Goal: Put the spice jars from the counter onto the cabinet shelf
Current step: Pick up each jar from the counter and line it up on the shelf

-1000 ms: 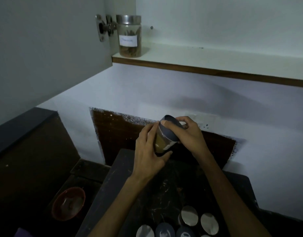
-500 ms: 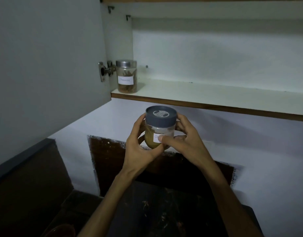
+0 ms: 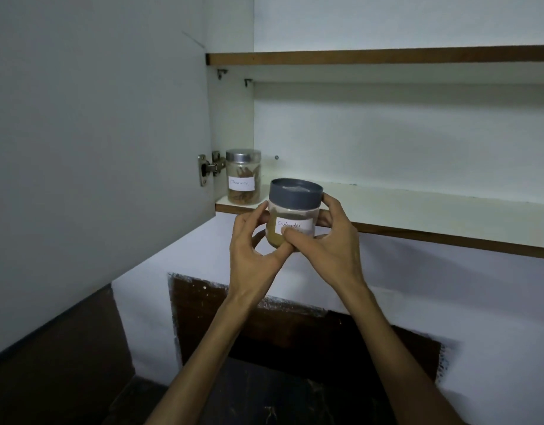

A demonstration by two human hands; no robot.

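Observation:
I hold a clear spice jar point(image 3: 295, 210) with a grey lid, tan powder and a white handwritten label, upright between both hands. My left hand point(image 3: 255, 256) grips its left side and bottom; my right hand point(image 3: 329, 250) wraps the right side with the thumb on the label. The jar hangs just in front of the front edge of the white cabinet shelf point(image 3: 417, 213). A second jar point(image 3: 243, 177) with a metal lid and a label stands at the shelf's far left end.
The open cabinet door point(image 3: 95, 148) stands to the left on its hinge point(image 3: 206, 170). An upper shelf point(image 3: 387, 56) runs above. The dark counter point(image 3: 295, 400) lies below my forearms.
Both hands have lifted the jar from over the counter up to shelf height, turning it upright. My view has tilted upward, so the jars on the counter have dropped out of sight.

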